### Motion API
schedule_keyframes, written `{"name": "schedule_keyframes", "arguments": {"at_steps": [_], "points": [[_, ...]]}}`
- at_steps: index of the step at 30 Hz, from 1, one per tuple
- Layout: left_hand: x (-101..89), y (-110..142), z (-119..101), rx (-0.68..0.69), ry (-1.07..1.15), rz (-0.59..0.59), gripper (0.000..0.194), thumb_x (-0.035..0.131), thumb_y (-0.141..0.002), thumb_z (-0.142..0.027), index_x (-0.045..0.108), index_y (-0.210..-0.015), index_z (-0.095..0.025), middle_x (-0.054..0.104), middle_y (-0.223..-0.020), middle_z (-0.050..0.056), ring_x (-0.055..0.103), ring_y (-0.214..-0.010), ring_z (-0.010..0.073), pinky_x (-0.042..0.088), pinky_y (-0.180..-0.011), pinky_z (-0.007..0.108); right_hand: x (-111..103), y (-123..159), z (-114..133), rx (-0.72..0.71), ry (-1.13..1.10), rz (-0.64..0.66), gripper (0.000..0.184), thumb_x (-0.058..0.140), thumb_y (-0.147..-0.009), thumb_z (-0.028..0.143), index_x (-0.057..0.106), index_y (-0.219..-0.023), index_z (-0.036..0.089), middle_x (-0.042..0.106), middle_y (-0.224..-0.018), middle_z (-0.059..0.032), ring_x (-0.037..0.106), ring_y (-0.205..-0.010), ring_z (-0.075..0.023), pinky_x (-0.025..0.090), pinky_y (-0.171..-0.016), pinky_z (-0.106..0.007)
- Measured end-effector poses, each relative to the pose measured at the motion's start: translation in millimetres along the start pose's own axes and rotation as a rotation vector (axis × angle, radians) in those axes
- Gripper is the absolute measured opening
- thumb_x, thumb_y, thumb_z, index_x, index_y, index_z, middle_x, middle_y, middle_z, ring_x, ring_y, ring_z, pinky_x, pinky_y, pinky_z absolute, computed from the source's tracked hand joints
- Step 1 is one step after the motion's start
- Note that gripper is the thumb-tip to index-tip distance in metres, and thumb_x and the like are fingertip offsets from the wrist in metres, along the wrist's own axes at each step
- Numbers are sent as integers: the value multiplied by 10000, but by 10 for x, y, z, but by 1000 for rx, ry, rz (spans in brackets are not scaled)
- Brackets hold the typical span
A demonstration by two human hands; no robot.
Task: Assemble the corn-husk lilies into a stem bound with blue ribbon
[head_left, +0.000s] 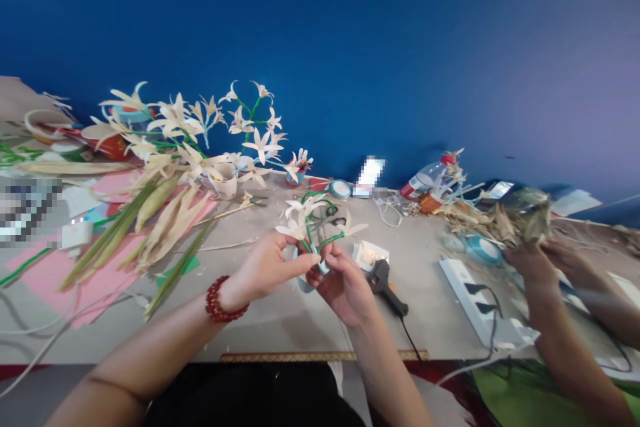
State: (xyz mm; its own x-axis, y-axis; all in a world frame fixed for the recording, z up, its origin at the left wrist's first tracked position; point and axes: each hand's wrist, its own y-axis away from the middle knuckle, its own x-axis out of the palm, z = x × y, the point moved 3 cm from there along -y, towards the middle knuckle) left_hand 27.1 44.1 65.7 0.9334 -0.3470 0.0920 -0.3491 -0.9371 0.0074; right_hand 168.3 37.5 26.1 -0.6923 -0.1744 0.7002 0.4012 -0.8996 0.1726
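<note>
My left hand (265, 267), with a red bead bracelet (215, 299) at the wrist, pinches the lower stem of a craft flower spray (299, 219). Its petals are cream-white and its stems are wrapped in green. From the other side my right hand (349, 285) closes its fingers on the same stem. Something pale and rounded shows beneath my hands, largely hidden by them. To the right of my right hand lies a black glue gun (384, 285), its nozzle end near a small white box (371, 253).
Finished cream flowers (175, 119) stand at the back left, behind dried corn husks (173, 230) on pink paper (45, 280). A white power strip (463, 297) lies on the right, beside a co-worker's hands (537, 267). A ruler (320, 356) lies along the front edge.
</note>
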Motion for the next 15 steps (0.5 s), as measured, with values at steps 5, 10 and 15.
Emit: {"name": "schedule_keyframes", "arguments": {"at_steps": [5, 10, 15], "points": [[15, -6, -39, 30, -22, 16, 158, 654, -810, -294, 687, -781, -142, 719, -666, 39, 683, -646, 191, 547, -686, 301, 35, 27, 59, -15, 7, 1, 114, 700, -748, 206, 588, -737, 188, 562, -684, 24, 545, -581, -110, 454, -567, -226], [-7, -1, -59, 79, -70, 11, 145, 635, -821, -280, 674, -774, -148, 730, -688, 39, 689, -678, 195, 539, -695, 295, 86, 37, 86, -32, 26, 22, 117, 692, -752, 205, 579, -729, 187, 558, -688, 25, 553, -577, -108, 462, -577, -231], [-42, 1, -100, 102, -93, 11, 154, 636, -814, -288, 671, -747, -154, 728, -659, 35, 692, -699, 208, 537, -686, 297, 131, 18, 94, -40, 41, 34, 123, 701, -755, 219, 585, -737, 184, 569, -686, 20, 568, -578, -115, 463, -567, -231]]}}
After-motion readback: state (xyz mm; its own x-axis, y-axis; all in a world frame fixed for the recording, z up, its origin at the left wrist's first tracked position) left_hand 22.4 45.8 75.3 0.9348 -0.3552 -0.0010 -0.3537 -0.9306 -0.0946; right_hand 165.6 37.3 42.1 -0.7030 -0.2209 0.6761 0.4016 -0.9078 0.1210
